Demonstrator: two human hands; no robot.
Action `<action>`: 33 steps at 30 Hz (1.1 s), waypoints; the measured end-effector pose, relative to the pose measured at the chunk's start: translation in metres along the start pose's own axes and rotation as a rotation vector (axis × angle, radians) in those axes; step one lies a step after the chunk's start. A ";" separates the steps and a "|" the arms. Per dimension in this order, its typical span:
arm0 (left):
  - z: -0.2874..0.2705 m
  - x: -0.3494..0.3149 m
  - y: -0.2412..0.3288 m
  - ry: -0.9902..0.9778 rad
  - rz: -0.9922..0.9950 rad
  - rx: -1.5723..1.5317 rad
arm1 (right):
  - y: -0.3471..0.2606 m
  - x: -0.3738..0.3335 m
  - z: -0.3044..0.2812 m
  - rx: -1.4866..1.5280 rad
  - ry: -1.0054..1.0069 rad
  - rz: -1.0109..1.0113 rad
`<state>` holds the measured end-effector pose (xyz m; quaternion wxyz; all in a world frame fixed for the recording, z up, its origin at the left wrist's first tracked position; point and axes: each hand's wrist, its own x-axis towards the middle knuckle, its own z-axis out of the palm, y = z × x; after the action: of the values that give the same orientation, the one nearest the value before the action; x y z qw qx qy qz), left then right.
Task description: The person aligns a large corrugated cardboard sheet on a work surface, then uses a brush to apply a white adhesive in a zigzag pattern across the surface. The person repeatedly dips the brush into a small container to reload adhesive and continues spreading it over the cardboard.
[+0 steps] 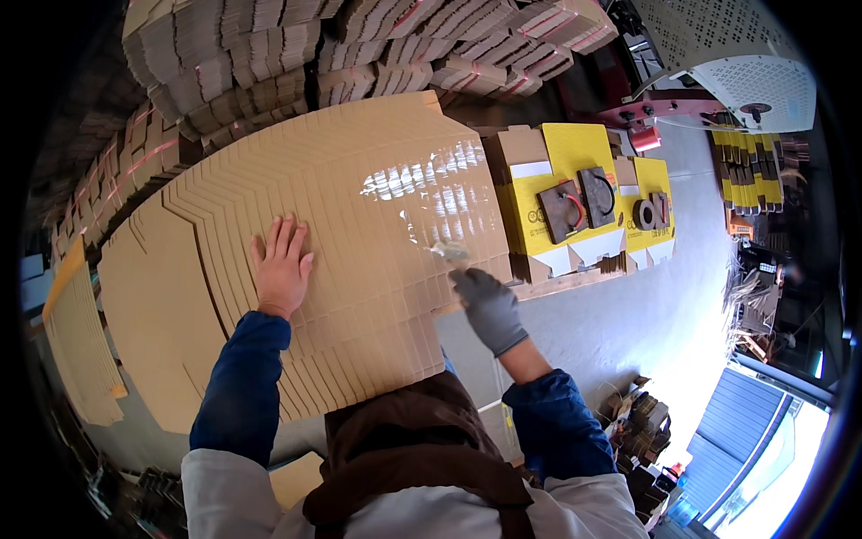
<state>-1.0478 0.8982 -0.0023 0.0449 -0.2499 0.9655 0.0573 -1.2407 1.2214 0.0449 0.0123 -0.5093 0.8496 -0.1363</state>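
Flat brown cardboard sheets (341, 207) lie overlapped like stairs in front of me, their edges fanned in rows. My left hand (282, 269), bare, rests flat on them with its fingers stretched out. On the right, my right hand (489, 310) wears a grey glove and is closed on what looks like a brush (451, 252), its pale head blurred over the sheets' right part. Wet, shiny white streaks of what looks like glue (422, 175) cover the upper right of the fanned sheets. The brush's handle is mostly hidden by the glove.
Tied stacks of cardboard (269, 67) rise beyond the sheets. To the right stand yellow printed cartons (570, 144) with dark plates and rings on top. A perforated white machine guard (754, 90) is at the far right. More sheets (76, 332) stand at the left.
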 end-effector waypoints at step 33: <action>-0.001 -0.001 -0.001 0.008 0.000 0.006 | 0.084 0.083 0.008 -0.044 0.008 0.399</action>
<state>-1.0464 0.8973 -0.0009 0.0417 -0.2502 0.9658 0.0534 -1.3515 1.1851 0.0268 0.0247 -0.3307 0.9365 -0.1143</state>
